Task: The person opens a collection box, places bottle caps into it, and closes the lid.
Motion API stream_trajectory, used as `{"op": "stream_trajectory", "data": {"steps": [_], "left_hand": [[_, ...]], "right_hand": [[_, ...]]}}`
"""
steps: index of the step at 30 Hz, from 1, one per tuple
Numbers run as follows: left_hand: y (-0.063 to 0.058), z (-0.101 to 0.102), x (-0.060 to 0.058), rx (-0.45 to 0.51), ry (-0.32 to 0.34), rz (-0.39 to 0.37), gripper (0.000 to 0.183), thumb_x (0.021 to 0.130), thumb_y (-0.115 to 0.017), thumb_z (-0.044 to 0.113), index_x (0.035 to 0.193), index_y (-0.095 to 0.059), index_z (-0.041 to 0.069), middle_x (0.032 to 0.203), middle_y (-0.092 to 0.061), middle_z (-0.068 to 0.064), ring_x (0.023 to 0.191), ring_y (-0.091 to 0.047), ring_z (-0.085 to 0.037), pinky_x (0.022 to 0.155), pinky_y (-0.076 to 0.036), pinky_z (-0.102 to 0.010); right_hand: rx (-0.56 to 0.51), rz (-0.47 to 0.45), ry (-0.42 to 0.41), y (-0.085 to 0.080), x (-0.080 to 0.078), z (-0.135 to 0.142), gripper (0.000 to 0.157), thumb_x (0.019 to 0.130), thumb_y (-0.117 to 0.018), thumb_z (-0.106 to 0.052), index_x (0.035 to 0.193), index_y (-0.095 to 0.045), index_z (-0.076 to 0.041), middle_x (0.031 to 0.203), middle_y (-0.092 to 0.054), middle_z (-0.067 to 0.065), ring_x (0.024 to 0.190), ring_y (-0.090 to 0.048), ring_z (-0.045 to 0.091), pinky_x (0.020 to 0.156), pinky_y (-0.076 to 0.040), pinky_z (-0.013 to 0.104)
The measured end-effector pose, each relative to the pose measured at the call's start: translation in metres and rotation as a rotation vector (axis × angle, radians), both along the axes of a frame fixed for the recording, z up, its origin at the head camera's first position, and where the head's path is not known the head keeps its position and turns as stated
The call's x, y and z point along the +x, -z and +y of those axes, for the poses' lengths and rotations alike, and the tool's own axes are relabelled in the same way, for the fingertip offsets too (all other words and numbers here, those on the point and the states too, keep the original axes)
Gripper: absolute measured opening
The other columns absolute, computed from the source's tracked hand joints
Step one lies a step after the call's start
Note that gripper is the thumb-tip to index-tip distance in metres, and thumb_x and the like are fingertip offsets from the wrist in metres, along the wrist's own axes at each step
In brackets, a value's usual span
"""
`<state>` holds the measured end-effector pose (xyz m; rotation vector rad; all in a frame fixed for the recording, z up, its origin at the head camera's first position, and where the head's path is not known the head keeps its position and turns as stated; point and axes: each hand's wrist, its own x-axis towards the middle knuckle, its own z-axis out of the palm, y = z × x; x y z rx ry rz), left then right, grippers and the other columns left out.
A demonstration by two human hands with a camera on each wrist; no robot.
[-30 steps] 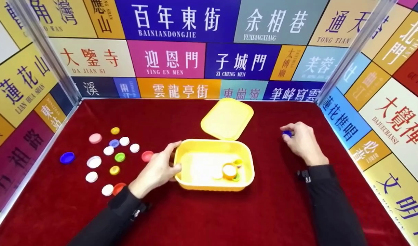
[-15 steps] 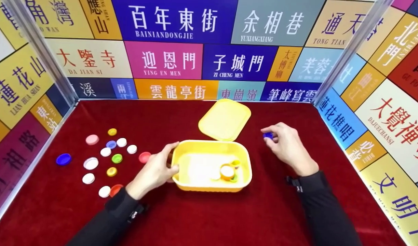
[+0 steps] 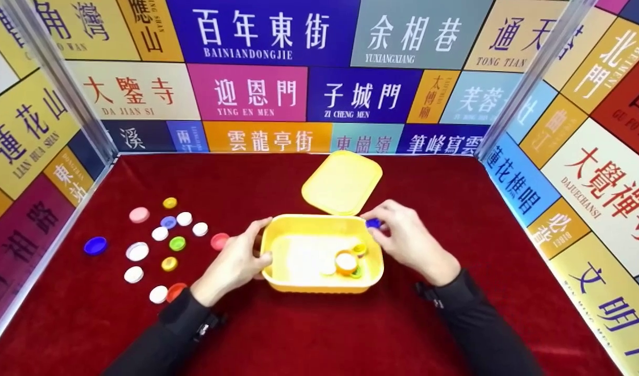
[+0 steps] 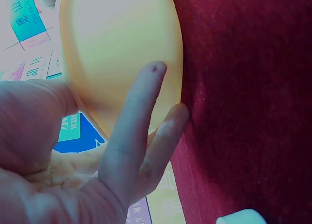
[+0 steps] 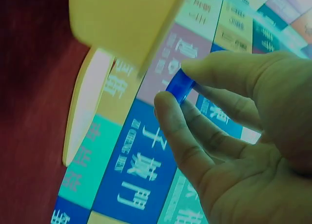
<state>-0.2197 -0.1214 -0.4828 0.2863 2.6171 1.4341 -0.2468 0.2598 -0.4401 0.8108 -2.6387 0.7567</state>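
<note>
A yellow plastic box (image 3: pixel 282 284) stands on the red cloth with several caps inside, among them an orange cap (image 3: pixel 346 262) with a white middle. My left hand (image 3: pixel 239 263) holds the box by its left end, thumb over the rim. In the left wrist view, fingers (image 4: pixel 131 112) lie along the outer wall. Between thumb and fingertips, my right hand (image 3: pixel 410 237) pinches a small blue bottle cap (image 5: pixel 180 85). That hand is at the box's back right corner, the cap close to the rim; whether they touch I cannot tell.
The yellow lid (image 3: pixel 343 183) lies flat behind the box. Several loose bottle caps are scattered at left, including a blue cap (image 3: pixel 95 245), a green cap (image 3: pixel 177 243) and a pink cap (image 3: pixel 139 214). Printed panels (image 3: pixel 246 94) wall the back and sides.
My right hand has carried the blue cap leftward and toward me, from the right side of the cloth to the box's corner. My left hand keeps its hold on the box.
</note>
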Motion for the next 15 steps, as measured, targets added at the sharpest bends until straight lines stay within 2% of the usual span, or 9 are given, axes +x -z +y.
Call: {"op": "stream_trajectory", "data": {"steps": [3, 10, 15], "left_hand": [[-0.001, 0.0, 0.0, 0.002, 0.001, -0.005, 0.081, 0.104, -0.076, 0.001, 0.178, -0.046, 0.017, 0.137, -0.075, -0.023, 0.093, -0.081, -0.025, 0.069, -0.073, -0.037], [-0.002, 0.0, 0.001, 0.004, 0.006, 0.005, 0.081, 0.103, -0.075, 0.0, 0.177, -0.046, 0.016, 0.137, -0.075, -0.025, 0.091, -0.083, -0.029, 0.065, -0.072, -0.036], [-0.001, 0.0, 0.001, 0.013, 0.003, 0.012, 0.08, 0.103, -0.074, -0.001, 0.177, -0.048, 0.015, 0.138, -0.075, -0.025, 0.092, -0.083, -0.027, 0.065, -0.072, -0.037]], "right_hand": [[0.027, 0.012, -0.059, 0.002, 0.005, -0.01, 0.025, 0.101, -0.087, -0.003, 0.126, -0.087, -0.005, 0.114, -0.079, 0.014, 0.097, -0.077, 0.026, 0.086, -0.071, 0.041], [0.094, 0.021, -0.202, 0.011, 0.015, -0.029, 0.024, 0.1, -0.089, -0.004, 0.123, -0.085, -0.002, 0.118, -0.078, 0.014, 0.104, -0.078, 0.026, 0.092, -0.071, 0.042], [0.137, -0.019, -0.239, 0.014, 0.021, -0.035, 0.025, 0.1, -0.088, -0.005, 0.125, -0.087, -0.003, 0.116, -0.079, 0.015, 0.105, -0.076, 0.028, 0.091, -0.07, 0.041]]}}
